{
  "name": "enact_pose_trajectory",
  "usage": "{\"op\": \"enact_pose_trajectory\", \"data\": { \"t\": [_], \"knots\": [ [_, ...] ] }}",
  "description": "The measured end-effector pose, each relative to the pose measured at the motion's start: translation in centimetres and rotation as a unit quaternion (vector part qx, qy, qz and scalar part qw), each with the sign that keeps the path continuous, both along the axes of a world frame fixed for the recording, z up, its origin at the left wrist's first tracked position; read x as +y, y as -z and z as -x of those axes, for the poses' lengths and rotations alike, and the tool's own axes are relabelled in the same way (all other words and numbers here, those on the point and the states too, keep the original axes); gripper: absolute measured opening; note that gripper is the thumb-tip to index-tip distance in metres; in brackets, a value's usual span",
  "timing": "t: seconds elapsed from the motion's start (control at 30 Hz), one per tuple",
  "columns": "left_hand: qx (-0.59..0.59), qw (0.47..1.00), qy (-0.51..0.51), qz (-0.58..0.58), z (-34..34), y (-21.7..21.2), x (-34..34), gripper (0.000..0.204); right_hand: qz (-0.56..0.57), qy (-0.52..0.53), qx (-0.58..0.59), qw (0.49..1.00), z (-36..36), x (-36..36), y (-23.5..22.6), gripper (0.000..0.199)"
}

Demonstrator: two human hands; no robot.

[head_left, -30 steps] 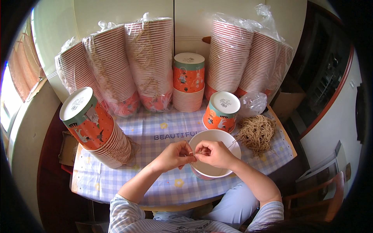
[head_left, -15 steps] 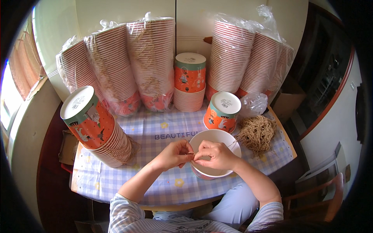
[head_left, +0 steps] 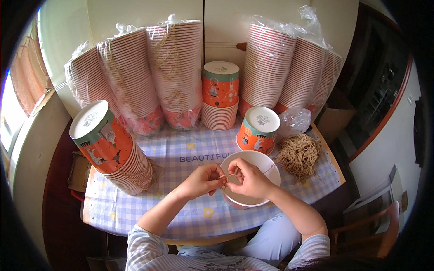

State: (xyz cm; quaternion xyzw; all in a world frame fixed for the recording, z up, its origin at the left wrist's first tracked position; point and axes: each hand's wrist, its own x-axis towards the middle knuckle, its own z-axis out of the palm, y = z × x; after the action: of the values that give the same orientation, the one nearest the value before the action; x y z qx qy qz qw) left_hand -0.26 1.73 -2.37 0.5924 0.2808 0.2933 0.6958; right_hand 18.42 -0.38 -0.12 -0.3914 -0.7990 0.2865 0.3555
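Observation:
An upright paper bucket with a white inside [head_left: 254, 158] stands at the table's front, below my hands. My left hand [head_left: 204, 181] is at its left rim, thumb and fingers pinching a thin tan cord [head_left: 231, 175]. Opposite it, my right hand [head_left: 249, 181] pinches the same cord, its index finger bent and a small curve of cord showing between the hands. Another stretch of cord lies over the bucket's right rim. To the right of the bucket is a loose tangle of tan cords [head_left: 299, 157].
An upturned orange-and-green bucket [head_left: 257, 135] stands just behind, beside crumpled clear plastic [head_left: 294, 122]. A leaning stack of buckets [head_left: 110, 144] is at the left. Tall plastic-wrapped stacks [head_left: 176, 77] and an unwrapped stack [head_left: 220, 95] line the back of the checked tablecloth [head_left: 181, 217].
My right hand's fingers have lifted and parted slightly, so the curve of cord between the hands now shows. My left hand stays nearly still.

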Motion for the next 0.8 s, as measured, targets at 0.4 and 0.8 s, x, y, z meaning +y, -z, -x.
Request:
{"op": "enact_pose_trajectory", "data": {
  "t": [0.4,0.8],
  "knots": [
    [0.008,0.999,-0.010,-0.034,-0.1,0.1,-0.2,0.011,0.143,-0.036,0.033,0.989,-0.3,0.6,0.9,0.012],
    [0.013,0.999,-0.016,-0.035,-0.2,-0.2,-0.5,0.011,0.167,-0.026,0.057,0.984,-0.5,0.4,0.3,0.009]
  ]
}}
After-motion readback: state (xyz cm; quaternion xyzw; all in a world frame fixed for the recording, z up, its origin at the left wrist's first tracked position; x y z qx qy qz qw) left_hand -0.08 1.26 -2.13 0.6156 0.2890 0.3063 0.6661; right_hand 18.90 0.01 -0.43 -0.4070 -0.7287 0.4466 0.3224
